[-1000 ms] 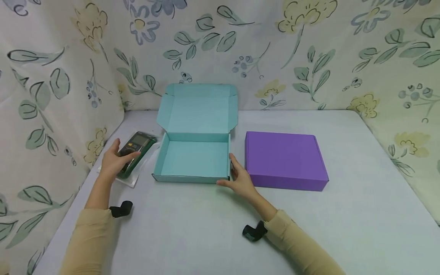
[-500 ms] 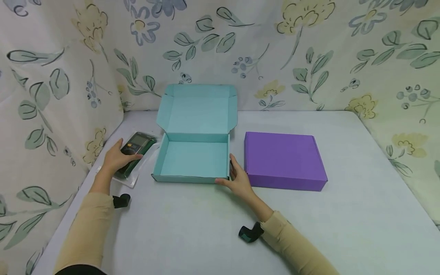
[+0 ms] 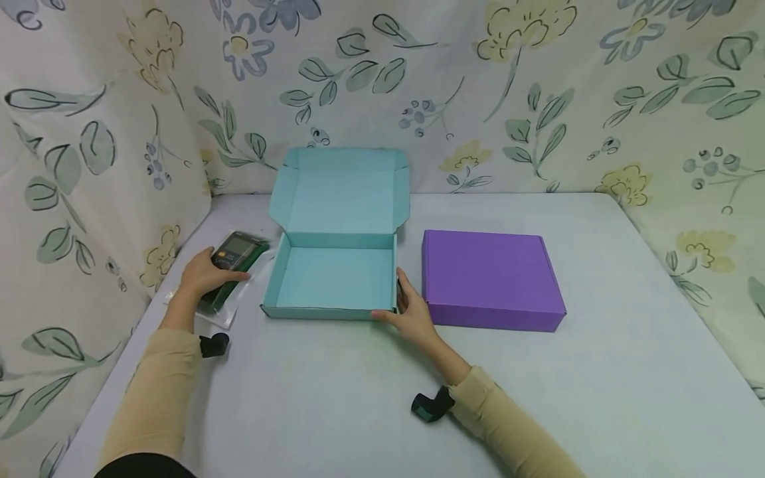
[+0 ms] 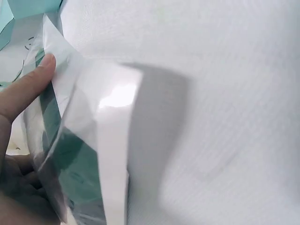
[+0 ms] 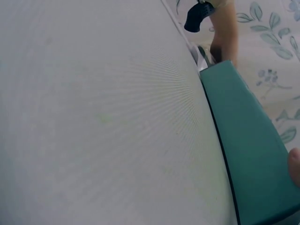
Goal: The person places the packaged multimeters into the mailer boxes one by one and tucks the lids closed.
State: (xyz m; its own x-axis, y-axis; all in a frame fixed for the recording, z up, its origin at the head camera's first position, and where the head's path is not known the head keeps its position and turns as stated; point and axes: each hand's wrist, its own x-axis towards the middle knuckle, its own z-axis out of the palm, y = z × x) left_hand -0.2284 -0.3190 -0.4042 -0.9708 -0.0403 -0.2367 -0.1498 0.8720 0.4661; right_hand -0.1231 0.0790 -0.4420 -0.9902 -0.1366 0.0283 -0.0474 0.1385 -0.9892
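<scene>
At the left of the table, in the head view, my left hand (image 3: 206, 273) grips a green and black handheld meter (image 3: 240, 247) with a small screen, wrapped in a clear plastic bag (image 3: 226, 320). The left wrist view shows my thumb on one side of the meter (image 4: 77, 164) and curled fingers on the other. My right hand (image 3: 416, 317) holds the front right corner of a teal cardboard box (image 3: 325, 313), thumb on the front wall and fingers along the right side. The box's lid (image 3: 343, 192) stands raised at the back, and nothing lies inside.
A closed purple box (image 3: 493, 275) sits right of the teal one. Black wrist cameras (image 3: 431, 405) are worn on both arms. A floral cloth (image 3: 358, 86) hangs behind the white table (image 3: 335, 392) and at its sides. Something dark (image 3: 145, 467) shows at the bottom edge.
My left hand has shifted slightly up and right around the bagged meter. The right hand stays on the teal box's corner. Something dark has come into view at the bottom left.
</scene>
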